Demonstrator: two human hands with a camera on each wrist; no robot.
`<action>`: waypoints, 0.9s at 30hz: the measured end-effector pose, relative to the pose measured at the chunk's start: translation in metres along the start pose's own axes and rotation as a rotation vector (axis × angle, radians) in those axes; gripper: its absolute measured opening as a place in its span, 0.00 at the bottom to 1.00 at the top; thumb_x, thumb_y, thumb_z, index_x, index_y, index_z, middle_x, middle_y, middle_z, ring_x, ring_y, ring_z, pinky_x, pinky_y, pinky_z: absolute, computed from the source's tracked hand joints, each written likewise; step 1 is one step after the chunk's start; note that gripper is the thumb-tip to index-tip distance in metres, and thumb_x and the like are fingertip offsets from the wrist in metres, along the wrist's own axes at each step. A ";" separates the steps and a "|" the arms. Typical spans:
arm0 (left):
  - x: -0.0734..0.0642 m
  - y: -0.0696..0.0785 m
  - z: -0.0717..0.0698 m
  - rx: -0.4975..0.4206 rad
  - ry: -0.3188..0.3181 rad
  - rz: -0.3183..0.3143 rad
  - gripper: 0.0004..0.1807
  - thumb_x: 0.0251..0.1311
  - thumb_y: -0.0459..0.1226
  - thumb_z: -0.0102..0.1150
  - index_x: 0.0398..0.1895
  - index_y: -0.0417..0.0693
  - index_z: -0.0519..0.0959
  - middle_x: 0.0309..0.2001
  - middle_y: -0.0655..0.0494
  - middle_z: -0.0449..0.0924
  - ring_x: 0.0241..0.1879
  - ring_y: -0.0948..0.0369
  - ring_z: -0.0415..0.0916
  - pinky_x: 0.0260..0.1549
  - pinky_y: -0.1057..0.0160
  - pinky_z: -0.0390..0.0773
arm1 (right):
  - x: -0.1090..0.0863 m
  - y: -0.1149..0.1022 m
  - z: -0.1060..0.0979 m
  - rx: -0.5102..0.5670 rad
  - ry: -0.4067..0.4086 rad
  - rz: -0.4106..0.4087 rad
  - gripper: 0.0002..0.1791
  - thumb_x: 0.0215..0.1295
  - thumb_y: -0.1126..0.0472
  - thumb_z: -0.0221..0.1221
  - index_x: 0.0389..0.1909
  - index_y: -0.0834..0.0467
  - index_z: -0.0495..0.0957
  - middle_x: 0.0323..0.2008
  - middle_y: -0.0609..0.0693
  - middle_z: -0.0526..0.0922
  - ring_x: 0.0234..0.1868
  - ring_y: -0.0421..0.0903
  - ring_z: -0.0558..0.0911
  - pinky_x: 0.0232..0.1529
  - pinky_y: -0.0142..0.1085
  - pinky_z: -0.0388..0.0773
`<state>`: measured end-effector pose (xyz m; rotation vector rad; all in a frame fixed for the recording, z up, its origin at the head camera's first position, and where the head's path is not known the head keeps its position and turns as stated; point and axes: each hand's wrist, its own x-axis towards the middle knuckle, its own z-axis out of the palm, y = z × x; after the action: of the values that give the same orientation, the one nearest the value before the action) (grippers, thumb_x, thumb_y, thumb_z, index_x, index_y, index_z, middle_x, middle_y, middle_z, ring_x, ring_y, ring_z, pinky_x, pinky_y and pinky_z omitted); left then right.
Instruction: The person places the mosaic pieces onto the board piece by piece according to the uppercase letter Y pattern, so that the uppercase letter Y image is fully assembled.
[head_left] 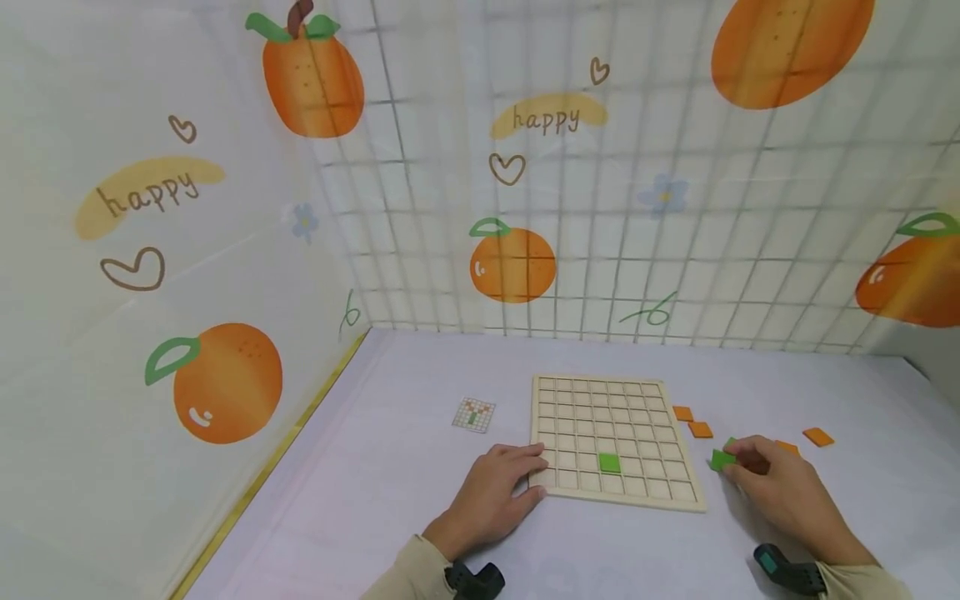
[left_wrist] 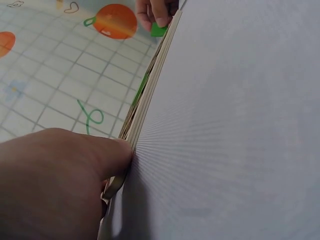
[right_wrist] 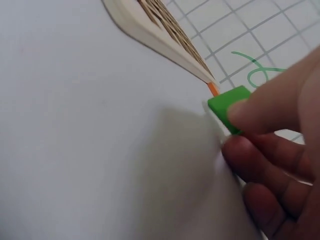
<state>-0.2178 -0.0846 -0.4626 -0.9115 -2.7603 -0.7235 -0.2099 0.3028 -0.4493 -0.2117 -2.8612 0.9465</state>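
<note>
At the left edge of a pale wooden grid board (head_left: 577, 421), my left hand (head_left: 491, 496) rests with its fingers extended over the rim. Its thumb touches the board's near-left corner. My right hand (head_left: 780, 487) pinches a green square tile (head_left: 722, 460) between thumb and fingers, to the right of the board. The right wrist view shows this green tile (right_wrist: 230, 107) under the thumb, the other fingers curled below. Another bit of green (head_left: 731, 442) shows just behind the held tile, partly hidden by the hand. One green tile (head_left: 610, 462) lies in a cell of the board's lower middle.
Two orange tiles (head_left: 701, 429) lie beside the board's right edge. Farther right is another orange tile (head_left: 818, 437), and one (head_left: 787, 447) is partly behind my right hand. A small pattern card (head_left: 474, 415) lies left of the board. A printed curtain (head_left: 435, 167) surrounds the white tabletop.
</note>
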 end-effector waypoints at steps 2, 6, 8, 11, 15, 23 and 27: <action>0.000 -0.001 0.000 0.000 0.005 0.001 0.19 0.68 0.46 0.59 0.60 0.54 0.81 0.68 0.63 0.72 0.63 0.60 0.69 0.60 0.54 0.71 | 0.000 -0.001 0.000 0.013 0.007 -0.002 0.18 0.64 0.61 0.63 0.51 0.67 0.77 0.42 0.62 0.81 0.43 0.58 0.79 0.35 0.45 0.78; -0.001 -0.002 -0.001 -0.009 0.008 0.015 0.19 0.69 0.46 0.58 0.61 0.54 0.81 0.68 0.63 0.72 0.63 0.60 0.69 0.61 0.54 0.70 | 0.001 0.000 0.000 0.061 0.019 -0.002 0.19 0.65 0.60 0.61 0.53 0.67 0.76 0.41 0.59 0.82 0.42 0.57 0.81 0.31 0.39 0.76; 0.000 -0.001 0.000 -0.015 0.004 0.019 0.19 0.69 0.45 0.57 0.61 0.54 0.80 0.68 0.63 0.72 0.64 0.60 0.69 0.61 0.53 0.70 | 0.000 0.002 0.001 0.106 0.021 0.009 0.19 0.67 0.60 0.60 0.54 0.67 0.75 0.41 0.57 0.83 0.41 0.54 0.82 0.29 0.36 0.76; -0.001 -0.001 -0.001 -0.017 -0.002 0.014 0.19 0.70 0.45 0.57 0.61 0.54 0.80 0.68 0.63 0.72 0.64 0.60 0.69 0.61 0.53 0.70 | -0.001 0.002 0.001 0.195 0.020 0.053 0.20 0.70 0.59 0.58 0.56 0.67 0.74 0.43 0.57 0.84 0.40 0.49 0.83 0.28 0.32 0.78; 0.000 0.000 -0.001 -0.019 -0.010 0.002 0.20 0.70 0.45 0.57 0.61 0.54 0.80 0.68 0.64 0.71 0.64 0.60 0.68 0.61 0.53 0.70 | 0.000 0.002 0.001 0.261 0.047 0.113 0.20 0.70 0.59 0.57 0.58 0.66 0.74 0.47 0.60 0.82 0.39 0.44 0.82 0.29 0.30 0.77; -0.001 0.001 -0.002 -0.023 -0.017 -0.012 0.20 0.70 0.46 0.56 0.62 0.54 0.80 0.69 0.64 0.71 0.64 0.60 0.68 0.61 0.53 0.69 | 0.000 0.002 0.006 0.286 0.080 0.140 0.20 0.71 0.62 0.55 0.61 0.67 0.72 0.50 0.62 0.80 0.38 0.46 0.81 0.27 0.27 0.76; -0.001 0.002 -0.002 -0.023 -0.017 -0.011 0.20 0.70 0.46 0.56 0.62 0.54 0.80 0.69 0.64 0.71 0.64 0.60 0.68 0.61 0.53 0.70 | 0.000 0.003 0.008 0.287 0.082 0.134 0.22 0.71 0.62 0.55 0.62 0.66 0.72 0.50 0.63 0.80 0.38 0.47 0.81 0.27 0.28 0.76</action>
<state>-0.2162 -0.0850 -0.4604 -0.9116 -2.7790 -0.7541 -0.2109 0.3006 -0.4576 -0.4057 -2.6241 1.3250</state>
